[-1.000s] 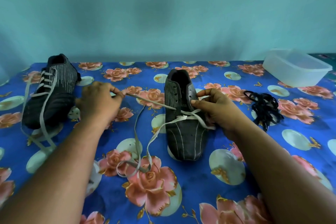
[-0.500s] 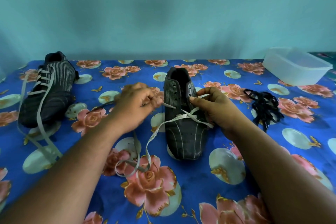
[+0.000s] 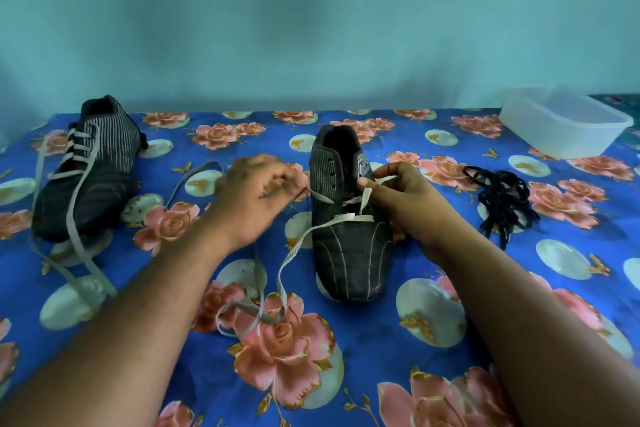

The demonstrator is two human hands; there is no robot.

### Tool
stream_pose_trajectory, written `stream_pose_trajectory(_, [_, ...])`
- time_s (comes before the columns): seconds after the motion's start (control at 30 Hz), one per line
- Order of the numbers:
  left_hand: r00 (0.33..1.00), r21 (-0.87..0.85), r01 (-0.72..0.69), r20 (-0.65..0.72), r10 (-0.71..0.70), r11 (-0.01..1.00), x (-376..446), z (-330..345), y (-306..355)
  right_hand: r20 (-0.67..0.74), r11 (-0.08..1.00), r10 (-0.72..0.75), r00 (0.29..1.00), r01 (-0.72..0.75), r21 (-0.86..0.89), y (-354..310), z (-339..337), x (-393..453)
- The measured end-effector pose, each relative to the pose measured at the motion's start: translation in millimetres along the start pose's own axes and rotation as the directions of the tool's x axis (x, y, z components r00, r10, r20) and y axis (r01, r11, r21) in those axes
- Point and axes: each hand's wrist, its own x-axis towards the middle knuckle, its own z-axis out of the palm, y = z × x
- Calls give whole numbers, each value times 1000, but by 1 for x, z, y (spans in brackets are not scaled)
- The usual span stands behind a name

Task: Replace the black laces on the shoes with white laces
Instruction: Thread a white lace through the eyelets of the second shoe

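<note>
The person stands at the table [image 3: 381, 350] and works on the middle shoe [image 3: 349, 218]. The left hand [image 3: 256, 198] pinches one end of the white lace [image 3: 346, 217] between thumb and fingers, just beside the left row of eyelets. The right hand [image 3: 405, 194] is on the other side of the shoe, touching its edge; the thumb and first finger seem to pinch the other run of the lace, but this part is small and I cannot tell for sure. Only the lowest eyelets carry the lace now; the upper ones are open.

What can go wrong, in my opinion: the long free part of the lace lies in a loose coil on the cloth in front, under the left forearm. If the arm rests on it during a pull, the lace can catch or make a knot. A hard pull on one side can also make the two ends unequal, or draw the lace out of the low eyelets. The flat lace may twist in an eyelet.

The other shoe [image 3: 86, 170] at the far left already has white laces, not tied. The black laces [image 3: 502, 198] lie in a heap at the right, near a plastic box [image 3: 561, 121].

I can read no brand or writing on anything. The lace seems to have small marks, too small to read.
</note>
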Motion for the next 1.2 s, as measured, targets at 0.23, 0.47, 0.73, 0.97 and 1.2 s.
stream_pose_trajectory(0.23, [993,-60,-68,95,74,996,-2,13,3,31,990,-14,999,18,-140,5,-1,1])
stream_pose_trajectory(0.47, [992,192,-117,59,108,974,-5,-4,6,-18,969,-42,999,36,-245,6,2,-1])
stream_pose_trajectory(0.73, [994,494,86,-102,-41,865,-5,-27,-9,-64,865,-248,967,191,-464,7,5,-3])
stream_pose_trajectory(0.97, [997,140,-72,11,71,988,-4,-13,6,155,641,-515,843,499,-583,0,-3,-7])
stream_pose_trajectory(1.2, [978,59,-157,145,147,986,-5,11,24,311,424,-454,835,509,-749,0,-2,-10])
